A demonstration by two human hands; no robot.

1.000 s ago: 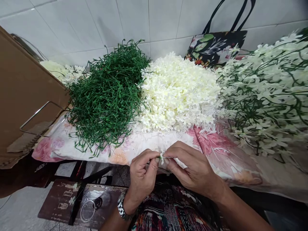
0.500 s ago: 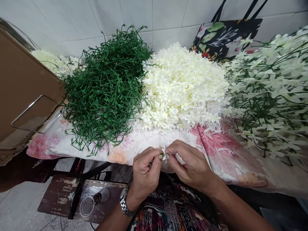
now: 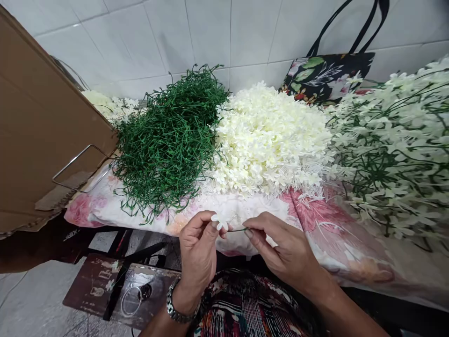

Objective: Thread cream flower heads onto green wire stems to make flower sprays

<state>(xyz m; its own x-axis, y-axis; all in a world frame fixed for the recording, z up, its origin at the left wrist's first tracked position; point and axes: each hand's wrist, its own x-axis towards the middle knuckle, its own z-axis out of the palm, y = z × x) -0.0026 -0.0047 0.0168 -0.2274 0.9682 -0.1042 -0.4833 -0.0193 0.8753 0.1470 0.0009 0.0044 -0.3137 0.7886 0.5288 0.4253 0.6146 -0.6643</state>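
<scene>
Between thumb and fingers, my left hand (image 3: 199, 245) pinches a small white artificial flower (image 3: 220, 221) near the table's front edge. My right hand (image 3: 280, 241) is closed on a thin green stem (image 3: 237, 230), which reaches left toward the flower. Whether stem and flower are joined is hidden by the left fingers. Beyond my hands lie a heap of green plastic stems (image 3: 171, 140) and, to its right, a pile of loose cream-white petals (image 3: 270, 140). Finished-looking white flower sprays with green stems (image 3: 396, 154) stand at the far right.
A cardboard box (image 3: 45, 117) with a metal wire handle (image 3: 75, 164) stands at the left. A black floral bag (image 3: 326, 77) leans on the tiled wall. The floral cloth (image 3: 333, 224) covers the table. Below left is a brown board (image 3: 91, 281) with a clear ring (image 3: 130, 301) on it.
My hands have drawn apart; the white flower now shows at my left fingertips, and a length of green stem is visible between the hands. The view has tilted and shifted slightly.
</scene>
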